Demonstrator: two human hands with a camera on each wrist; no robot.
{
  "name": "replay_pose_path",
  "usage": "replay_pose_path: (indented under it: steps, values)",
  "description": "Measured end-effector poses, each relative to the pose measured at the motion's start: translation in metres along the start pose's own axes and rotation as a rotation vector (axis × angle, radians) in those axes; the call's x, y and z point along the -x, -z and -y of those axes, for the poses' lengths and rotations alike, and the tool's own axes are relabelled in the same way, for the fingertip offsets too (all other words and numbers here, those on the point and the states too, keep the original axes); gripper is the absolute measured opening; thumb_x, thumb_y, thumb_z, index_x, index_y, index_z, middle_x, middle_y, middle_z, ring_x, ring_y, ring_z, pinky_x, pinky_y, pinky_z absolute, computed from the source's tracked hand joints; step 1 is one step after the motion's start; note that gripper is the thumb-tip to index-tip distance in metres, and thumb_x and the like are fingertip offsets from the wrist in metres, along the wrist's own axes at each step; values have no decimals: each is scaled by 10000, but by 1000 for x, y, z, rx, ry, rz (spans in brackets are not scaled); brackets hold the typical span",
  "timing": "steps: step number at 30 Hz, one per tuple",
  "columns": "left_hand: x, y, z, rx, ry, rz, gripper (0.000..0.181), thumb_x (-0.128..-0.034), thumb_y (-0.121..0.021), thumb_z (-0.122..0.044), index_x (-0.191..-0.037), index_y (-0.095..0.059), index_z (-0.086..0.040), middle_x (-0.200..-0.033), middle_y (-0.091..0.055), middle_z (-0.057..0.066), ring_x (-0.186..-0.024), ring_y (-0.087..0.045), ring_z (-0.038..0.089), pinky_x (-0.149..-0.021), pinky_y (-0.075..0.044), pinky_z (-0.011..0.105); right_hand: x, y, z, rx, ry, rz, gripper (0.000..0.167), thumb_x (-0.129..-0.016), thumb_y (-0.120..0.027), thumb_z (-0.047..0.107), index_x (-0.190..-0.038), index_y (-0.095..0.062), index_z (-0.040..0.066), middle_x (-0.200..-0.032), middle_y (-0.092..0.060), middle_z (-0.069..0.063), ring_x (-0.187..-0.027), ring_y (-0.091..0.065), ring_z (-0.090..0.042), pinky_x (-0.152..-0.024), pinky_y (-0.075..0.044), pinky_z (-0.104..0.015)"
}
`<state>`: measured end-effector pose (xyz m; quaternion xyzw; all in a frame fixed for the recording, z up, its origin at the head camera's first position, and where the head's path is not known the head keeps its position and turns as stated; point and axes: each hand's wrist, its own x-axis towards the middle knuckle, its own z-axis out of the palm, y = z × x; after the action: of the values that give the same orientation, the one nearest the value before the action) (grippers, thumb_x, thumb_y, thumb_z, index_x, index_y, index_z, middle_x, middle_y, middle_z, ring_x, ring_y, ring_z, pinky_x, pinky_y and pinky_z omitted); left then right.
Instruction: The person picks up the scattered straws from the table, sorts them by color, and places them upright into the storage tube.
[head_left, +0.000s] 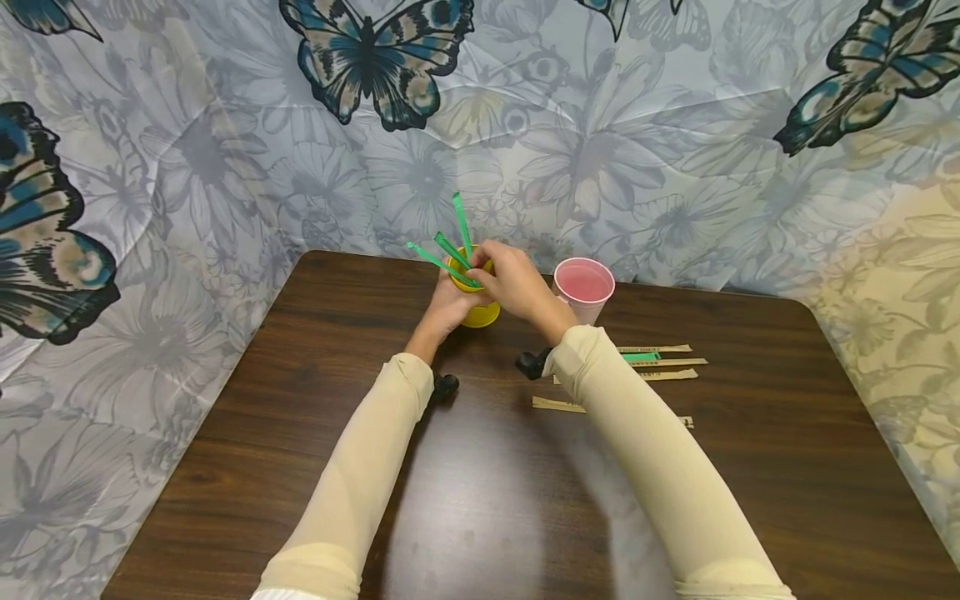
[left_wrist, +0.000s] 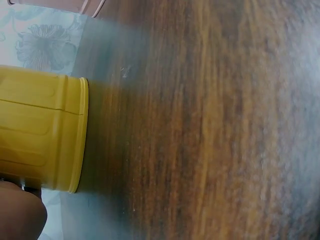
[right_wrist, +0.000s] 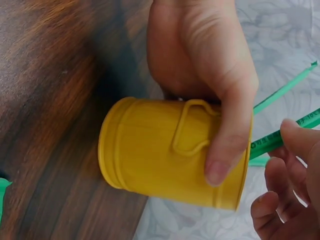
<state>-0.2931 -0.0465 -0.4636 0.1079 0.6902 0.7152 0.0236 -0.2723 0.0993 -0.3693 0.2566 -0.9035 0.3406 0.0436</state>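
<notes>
Fingers of my left hand (head_left: 452, 303) are gripping the yellow pail (head_left: 482, 317) near the surface's (head_left: 247, 467) twelve o'clock edge; at its mouth, my right hand (head_left: 517, 285) is pinching a green-wrapped straw (right_wrist: 265, 144), probably light and easily creased, seemingly needing gentle mid-length pinching.

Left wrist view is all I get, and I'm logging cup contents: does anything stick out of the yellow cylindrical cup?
Observer: Yes, three slim green wrapped sticks stick out of the yellow cylindrical cup.
Operator: Is the right hand touching any?
Observer: Yes, the bare right hand pinches the middle one.
Operator: Anything lying on the dark wood-grain table?
Observer: Slim tan printed sticks, partly hidden by the cream right sleeve.
</notes>
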Motion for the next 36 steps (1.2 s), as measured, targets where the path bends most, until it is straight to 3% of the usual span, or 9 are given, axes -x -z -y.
replay_pose_path:
  steps: [11,20,27,36]
  values:
    - [0,-2,0,-23,15,-17,885,-851,-807,-144,-1540,-252,-177,-1491,-452,104,-1343,-488,265,-1166,-419,415,6,8,-7,20,18,46,177,-972,-700,173,-1081,-652,43,-1082,-702,-110,-924,-665,-263,-835,-562,-394]
    - [3,-1,-1,-32,49,-29,857,-834,-834,-157,-1518,-318,-190,-1467,-454,109,-1281,-517,274,-1087,-477,410,33,25,-15,34,-17,114,233,-962,-719,186,-1129,-657,36,-1105,-677,-107,-1028,-627,-266,-939,-537,-419]
    - [7,-1,-4,-67,65,-64,905,-806,-849,-165,-1532,-308,-186,-1479,-453,111,-1310,-506,279,-1161,-409,444,66,33,-26,89,40,145,274,-929,-758,190,-1144,-672,42,-1126,-717,-105,-985,-663,-261,-896,-560,-427]
    - [6,-4,-3,-63,70,-72,921,-795,-863,-158,-1530,-311,-191,-1448,-478,119,-1297,-514,287,-1149,-423,457,100,38,-43,108,-18,184,249,-929,-756,188,-1122,-671,55,-994,-690,-50,-799,-623,-164,-731,-543,-321]
